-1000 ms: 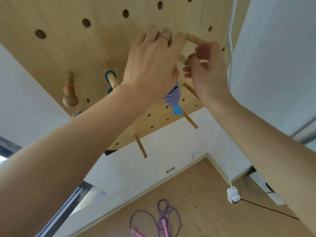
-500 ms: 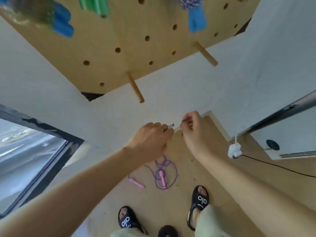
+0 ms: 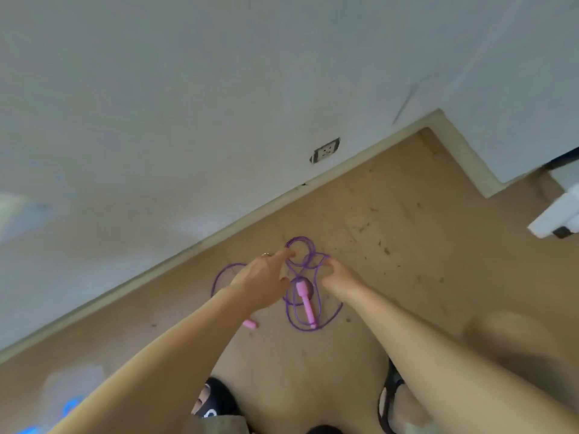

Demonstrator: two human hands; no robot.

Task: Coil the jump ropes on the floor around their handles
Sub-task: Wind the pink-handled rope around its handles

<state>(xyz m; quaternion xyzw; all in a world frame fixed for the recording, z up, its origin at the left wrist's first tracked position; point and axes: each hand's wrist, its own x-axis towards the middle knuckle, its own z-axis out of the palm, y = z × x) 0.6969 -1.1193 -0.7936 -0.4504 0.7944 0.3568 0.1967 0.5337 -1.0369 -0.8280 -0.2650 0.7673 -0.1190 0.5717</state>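
A purple jump rope [image 3: 326, 321] lies in loose loops on the wooden floor [image 3: 407, 245] near the wall. One pink handle [image 3: 304, 303] lies inside the loops; the other pink handle [image 3: 250, 324] peeks out from under my left forearm. Both arms reach down toward the rope. My left hand [image 3: 261, 281] hovers over the left loops with its fingers stretched out and the thumb apart. My right hand [image 3: 340, 275] hangs over the right loops with loosely bent fingers. Neither hand visibly holds anything, and both look to be above the floor.
A white wall with a socket [image 3: 326, 150] and a baseboard [image 3: 188, 250] runs diagonally behind the rope. A white plug adapter [image 3: 554, 220] hangs at the right edge. My feet in black sandals [image 3: 216, 405] stand at the bottom.
Both hands left the pegboard and the coiled blue-and-white rope on it, then dropped toward the purple rope on the floor. The view tilted down and the pegboard went out of sight.
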